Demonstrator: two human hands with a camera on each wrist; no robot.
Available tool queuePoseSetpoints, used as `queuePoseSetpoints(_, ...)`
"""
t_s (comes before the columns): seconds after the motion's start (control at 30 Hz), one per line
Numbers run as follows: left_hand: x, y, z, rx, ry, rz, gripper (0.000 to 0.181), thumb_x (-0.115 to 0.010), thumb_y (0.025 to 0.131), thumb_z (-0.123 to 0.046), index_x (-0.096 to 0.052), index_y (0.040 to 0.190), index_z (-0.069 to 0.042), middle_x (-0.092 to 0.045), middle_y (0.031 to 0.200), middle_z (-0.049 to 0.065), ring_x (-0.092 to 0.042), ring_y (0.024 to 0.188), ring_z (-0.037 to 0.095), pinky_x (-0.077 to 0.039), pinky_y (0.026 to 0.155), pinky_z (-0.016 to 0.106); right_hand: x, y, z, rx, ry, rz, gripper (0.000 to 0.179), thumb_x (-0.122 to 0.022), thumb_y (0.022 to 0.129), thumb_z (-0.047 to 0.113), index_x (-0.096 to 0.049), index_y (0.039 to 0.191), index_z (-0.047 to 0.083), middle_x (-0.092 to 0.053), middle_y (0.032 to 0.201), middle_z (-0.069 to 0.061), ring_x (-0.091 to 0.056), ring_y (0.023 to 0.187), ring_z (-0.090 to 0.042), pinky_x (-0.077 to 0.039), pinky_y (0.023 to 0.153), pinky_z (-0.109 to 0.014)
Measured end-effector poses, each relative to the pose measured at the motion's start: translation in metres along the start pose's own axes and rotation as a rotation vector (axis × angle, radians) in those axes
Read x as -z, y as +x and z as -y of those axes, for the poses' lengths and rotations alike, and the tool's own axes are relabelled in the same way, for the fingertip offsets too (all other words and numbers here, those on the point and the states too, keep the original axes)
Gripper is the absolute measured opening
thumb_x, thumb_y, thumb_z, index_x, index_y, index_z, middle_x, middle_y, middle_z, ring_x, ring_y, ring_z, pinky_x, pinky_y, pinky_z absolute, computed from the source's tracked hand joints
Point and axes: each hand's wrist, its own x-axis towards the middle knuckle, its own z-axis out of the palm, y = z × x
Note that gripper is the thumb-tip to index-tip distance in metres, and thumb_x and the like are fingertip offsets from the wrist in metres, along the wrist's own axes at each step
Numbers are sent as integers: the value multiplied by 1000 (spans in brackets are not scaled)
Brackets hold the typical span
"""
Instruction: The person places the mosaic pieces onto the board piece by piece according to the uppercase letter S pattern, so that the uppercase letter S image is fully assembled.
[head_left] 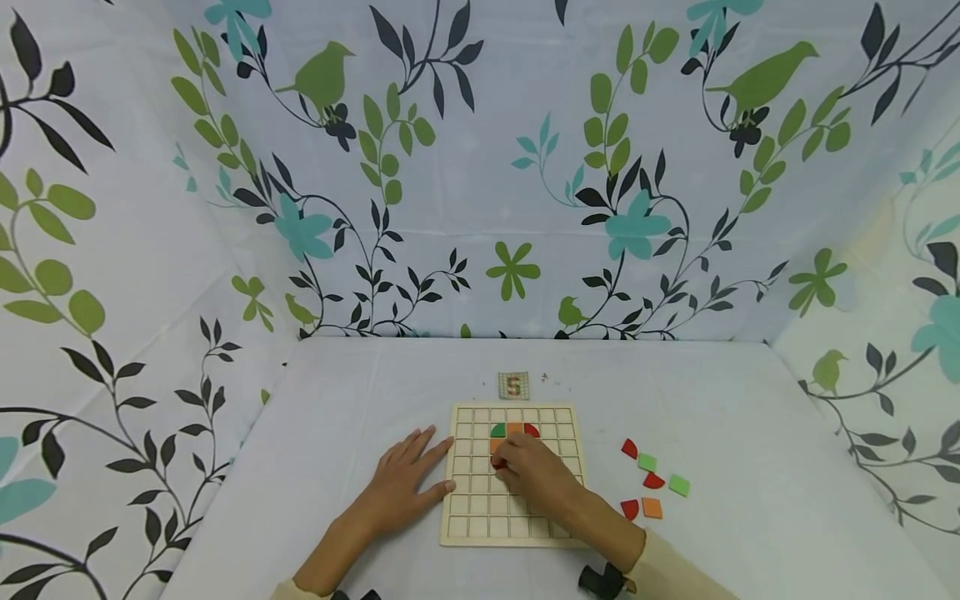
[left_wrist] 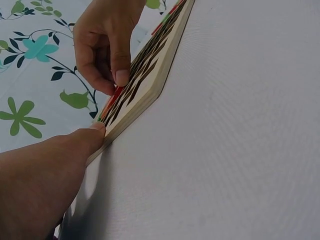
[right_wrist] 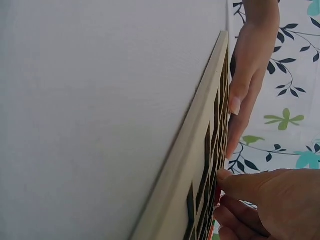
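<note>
A pale wooden grid board (head_left: pixel 468 504) lies on the white table. My right hand (head_left: pixel 536 475) is over its upper middle, thumb and fingers pinching a red quarter-round tile (left_wrist: pixel 118 92) at a grid cell. Just above the fingers, a green quarter-round tile (head_left: pixel 498 430), an orange square tile (head_left: pixel 514 428) and a red quarter-round tile (head_left: pixel 532 430) sit in a row of cells. Another orange tile (head_left: pixel 497 446) shows below the green one, partly covered by the hand. My left hand (head_left: pixel 401 479) rests at the board's left edge with spread fingers, its thumb touching the rim.
Right of the board lie loose tiles: red quarter-rounds (head_left: pixel 629 448), green squares (head_left: pixel 678 485) and an orange square (head_left: pixel 652 507). Behind the board is a small patterned card (head_left: pixel 513 385). A leaf-and-bird patterned cloth (head_left: pixel 480 167) hangs around the table.
</note>
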Motion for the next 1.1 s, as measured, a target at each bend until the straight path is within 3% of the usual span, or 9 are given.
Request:
queuePoseSetpoints(0.3, 1, -1, -1, -9, -2, -14, 71, -57, 103, -61, -40, 165, -29, -28, 174, 11, -22, 161, 39, -22, 124, 66, 1, 0, -4, -12, 95, 10, 6, -76, 98, 7, -76, 104, 7, -67, 103, -3, -66, 94, -14, -59, 82, -23)
queuePoseSetpoints(0.6, 0, -1, 0, -1, -3, -5, 73, -55, 103, -64, -38, 165, -31, -27, 175, 8, -21, 161, 37, -21, 125, 65, 2, 2, -4, 32, 79, -37, 5, -78, 95, 2, -74, 96, 4, -67, 97, -5, -63, 89, -15, -58, 79, -23)
queuePoseSetpoints(0.83, -1, 0, 1, 4, -1, 0, 72, -54, 103, -65, -39, 165, -32, -26, 175, 8, -21, 162, 37, -21, 125, 66, 3, 3, -1, -7, 25, -30, 4, -77, 97, 9, -76, 95, 7, -66, 97, -2, -60, 87, -12, -58, 78, -27)
queuePoseSetpoints(1.1, -2, 0, 1, 10, 10, 3, 72, -55, 103, -64, -40, 164, -31, -27, 175, 8, -21, 162, 36, -22, 125, 65, 20, -7, -13, -132, 138, 17, 6, -73, 100, 11, -78, 103, 8, -64, 100, 2, -59, 91, -12, -58, 81, -31)
